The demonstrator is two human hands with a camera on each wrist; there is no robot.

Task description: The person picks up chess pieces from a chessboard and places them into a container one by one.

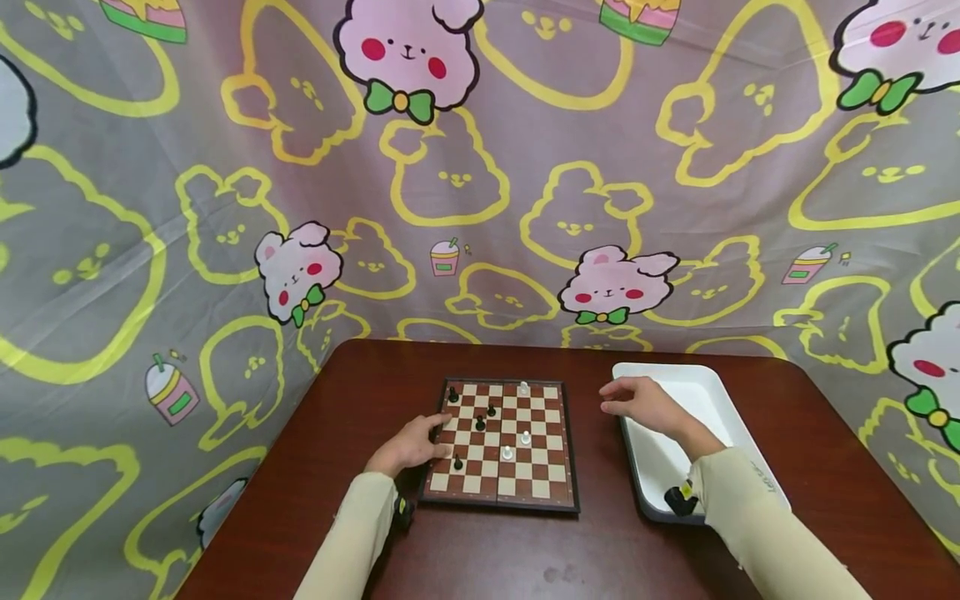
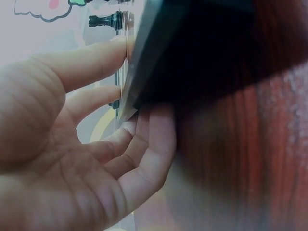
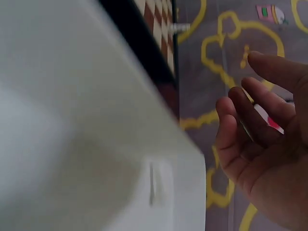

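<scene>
My left hand (image 1: 411,443) grips the left edge of a chessboard (image 1: 536,492) with brown and cream squares. In the left wrist view, thumb and forefinger lie on the playing side while other fingers (image 2: 161,132) curl below the dark rim. Several black chess pieces stand on the board's left half, one black pawn (image 1: 458,462) close to my thumb. Three white pieces are on the right half, among them a white pawn (image 1: 507,453). Loosely bent and holding nothing, my right hand (image 1: 648,406) hovers by the left rim of a white tray (image 1: 731,417).
A dark reddish wooden table (image 1: 480,558) carries the board and the tray, with a strip of bare wood between them. Behind and at both sides hangs a grey curtain (image 1: 517,192) printed with cartoon animals. No pieces show inside the tray.
</scene>
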